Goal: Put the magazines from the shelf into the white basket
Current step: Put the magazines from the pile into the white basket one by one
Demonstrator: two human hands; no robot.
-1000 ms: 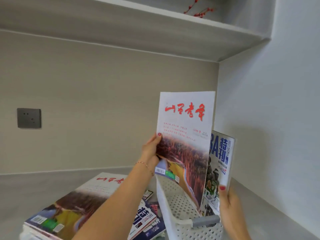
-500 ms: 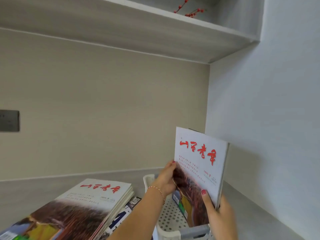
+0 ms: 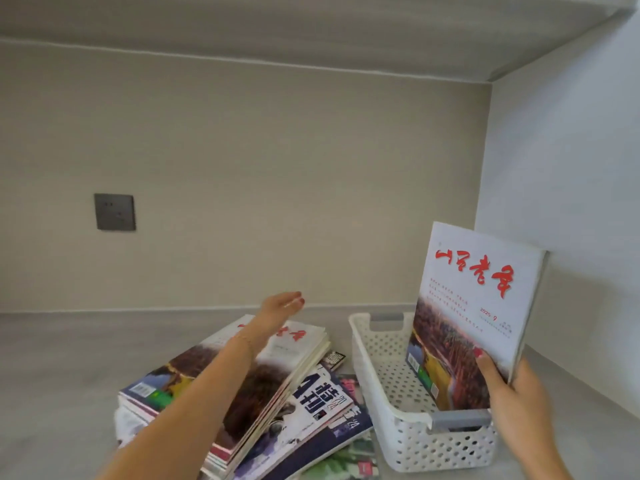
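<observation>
A white perforated basket (image 3: 391, 415) with grey handles stands on the grey shelf surface at the lower right. Upright magazines (image 3: 474, 317), the front one white with red lettering, stand inside it against its right side. My right hand (image 3: 509, 386) grips their lower right edge. My left hand (image 3: 282, 306) hovers open, fingers extended, above the far end of a slanted stack of magazines (image 3: 242, 382) lying left of the basket. The top of that stack has the same red-lettered cover.
A dark wall socket (image 3: 115, 212) is set in the beige back wall at the left. A white side wall (image 3: 571, 202) closes the shelf on the right, close behind the basket. Another shelf board (image 3: 311, 26) runs overhead.
The red-lettered magazine went down into the basket. My left hand let go of it and moved left over the stack. My right hand still holds the upright magazines.
</observation>
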